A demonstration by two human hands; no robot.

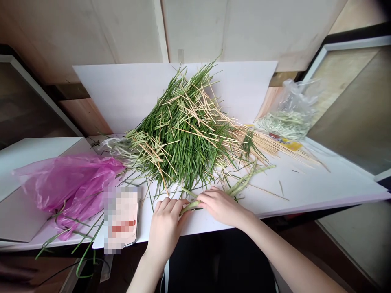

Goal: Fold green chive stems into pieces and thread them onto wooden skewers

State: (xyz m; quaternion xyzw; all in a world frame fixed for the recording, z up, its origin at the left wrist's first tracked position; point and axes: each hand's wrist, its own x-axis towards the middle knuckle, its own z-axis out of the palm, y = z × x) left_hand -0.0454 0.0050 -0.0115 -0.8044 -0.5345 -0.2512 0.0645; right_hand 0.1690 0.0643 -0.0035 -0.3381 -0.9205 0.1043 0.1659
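Close to the table's front edge, a pale green long bean (193,204) stretches between my two hands. My left hand (167,215) pinches one end with thumb and fingers. A short way along, my right hand (219,204) has its fingers closed on the same bean. More long beans (240,184) lie just beyond my right hand, and another bean piece (188,192) sits behind the fingers. A tall heap of green chives (189,150) rises in front of both hands, with thin wooden skewers (198,108) scattered over it.
Many bare skewers (275,144) spread to the right of the heap. A clear bag of pale green pieces (287,122) stands at the back right. On the left are a pink plastic bag (76,183), a white box (27,203) and a phone-like flat device (130,215), partly blurred.
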